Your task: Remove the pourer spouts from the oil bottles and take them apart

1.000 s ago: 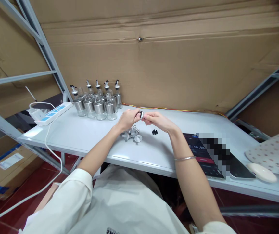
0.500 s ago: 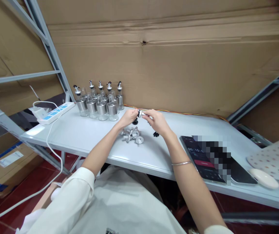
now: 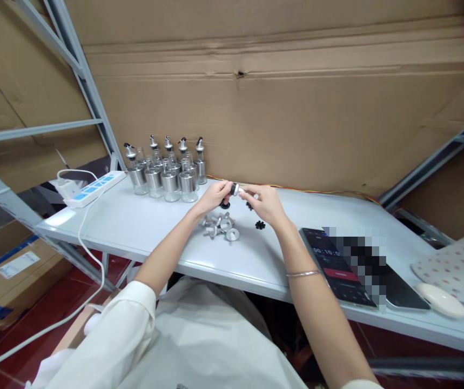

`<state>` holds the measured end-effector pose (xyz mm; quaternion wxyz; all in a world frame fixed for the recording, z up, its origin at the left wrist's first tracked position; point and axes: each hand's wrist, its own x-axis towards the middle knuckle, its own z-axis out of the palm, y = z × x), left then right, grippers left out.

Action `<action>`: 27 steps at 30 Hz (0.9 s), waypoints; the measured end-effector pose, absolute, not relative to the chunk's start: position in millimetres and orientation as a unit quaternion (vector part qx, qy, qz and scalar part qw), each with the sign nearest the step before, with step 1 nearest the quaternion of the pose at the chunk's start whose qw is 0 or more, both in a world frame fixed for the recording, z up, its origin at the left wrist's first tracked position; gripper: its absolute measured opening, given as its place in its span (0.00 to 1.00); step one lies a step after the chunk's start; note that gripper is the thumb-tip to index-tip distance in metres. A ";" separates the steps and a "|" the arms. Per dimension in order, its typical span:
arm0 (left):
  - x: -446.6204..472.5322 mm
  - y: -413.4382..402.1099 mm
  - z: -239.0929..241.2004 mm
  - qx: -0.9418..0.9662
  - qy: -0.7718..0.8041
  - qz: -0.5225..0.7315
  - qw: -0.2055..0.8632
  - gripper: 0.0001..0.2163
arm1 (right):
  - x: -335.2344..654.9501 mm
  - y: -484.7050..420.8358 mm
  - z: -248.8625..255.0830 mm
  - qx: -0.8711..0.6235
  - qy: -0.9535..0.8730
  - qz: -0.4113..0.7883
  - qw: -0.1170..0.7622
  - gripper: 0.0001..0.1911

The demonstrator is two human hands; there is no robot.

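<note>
Above the table, my left hand (image 3: 215,198) is closed on the black end of a bottle pourer (image 3: 235,189). My right hand (image 3: 267,203) pinches the pourer's thin silver end from the other side. A black round part (image 3: 225,205) shows just under the left fingers. Below the hands lies a small pile of silver metal pourer parts (image 3: 222,225) with flat discs. A black toothed piece (image 3: 260,225) rests near my right wrist, and another black piece (image 3: 249,206) is partly hidden behind the right fingers.
Several glass-and-steel bottles (image 3: 170,182) stand at the back left, some with pourers on top. A white power strip (image 3: 96,189) sits at the left edge. Right of my forearm lie a phone with a timer (image 3: 333,265), a dark device (image 3: 404,286) and a white oval object (image 3: 442,300).
The pourer between my hands has tilted slightly, showing more of its black and silver body. My right hand has shifted a little to the right and down.
</note>
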<state>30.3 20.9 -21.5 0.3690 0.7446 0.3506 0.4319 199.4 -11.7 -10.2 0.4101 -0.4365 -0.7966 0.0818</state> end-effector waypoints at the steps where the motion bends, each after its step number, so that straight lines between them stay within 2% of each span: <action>1: 30.0 20.8 -21.4 0.752 0.358 0.430 0.350 0.17 | 199.5 -13.0 -9.0 -0.442 -0.786 0.127 0.412 0.15; 3: 26.9 20.9 -20.5 0.758 0.377 0.438 0.301 0.15 | 201.5 -13.8 -7.4 -0.441 -0.755 0.219 0.433 0.18; 6: 15.3 22.7 -18.3 0.743 0.409 0.485 0.211 0.10 | 209.7 -8.1 -7.4 -0.412 -0.677 0.308 0.527 0.22; 8: 5.9 25.1 -17.8 0.736 0.422 0.504 0.161 0.07 | 215.9 -1.1 -8.9 -0.403 -0.622 0.309 0.596 0.23; 10: -1.4 27.9 -18.8 0.751 0.423 0.495 0.112 0.09 | 220.1 5.1 -11.1 -0.411 -0.593 0.288 0.630 0.24; 15: -6.5 32.7 -26.4 0.805 0.450 0.387 0.000 0.15 | 220.0 7.6 -14.6 -0.411 -0.594 0.273 0.635 0.24; 20: -5.8 32.7 -32.5 0.825 0.518 0.222 -0.032 0.15 | 218.0 5.0 -16.1 -0.414 -0.597 0.275 0.630 0.24; 27: -3.5 31.9 -36.4 0.815 0.538 0.205 -0.060 0.09 | 217.4 6.4 -17.7 -0.417 -0.609 0.275 0.617 0.23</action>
